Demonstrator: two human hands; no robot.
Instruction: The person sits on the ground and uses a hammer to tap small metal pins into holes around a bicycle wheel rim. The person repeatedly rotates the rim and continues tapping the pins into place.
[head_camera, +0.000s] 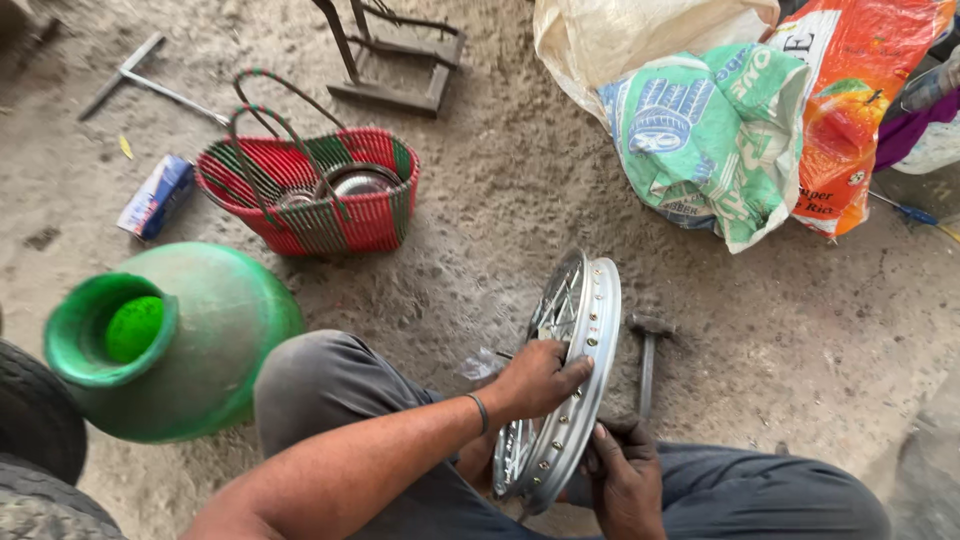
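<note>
Spoked wheel rim (585, 370), silver, stands upright on edge between the person's knees, tilted a little. Left hand (535, 378) grips the rim's upper middle, fingers curled over the outer edge, thumb on the near side (dark band on that wrist). Right hand (625, 480) is lower, fingers closed around the rim's bottom edge near the lap. Both hands hold the rim, none spread wide.

Just past the right-hand fingers, on the dirt: a hammer (648, 360), head away from the person, handle pointing back toward the hand, close to the rim but whether touching cannot be told. Left of the left-hand fingers, a scrap of clear plastic (480, 365) on the ground.

Well left of both hands: green plastic pot (190, 340) lying on its side, mouth open. Beyond the fingers, farther off: red-and-green woven basket (320, 195) with metal dishes inside, a blue carton (155, 195), a T-shaped wrench (150, 80). Far right of the fingers: printed sacks (740, 130). Tyre (35, 440) at the left edge.
</note>
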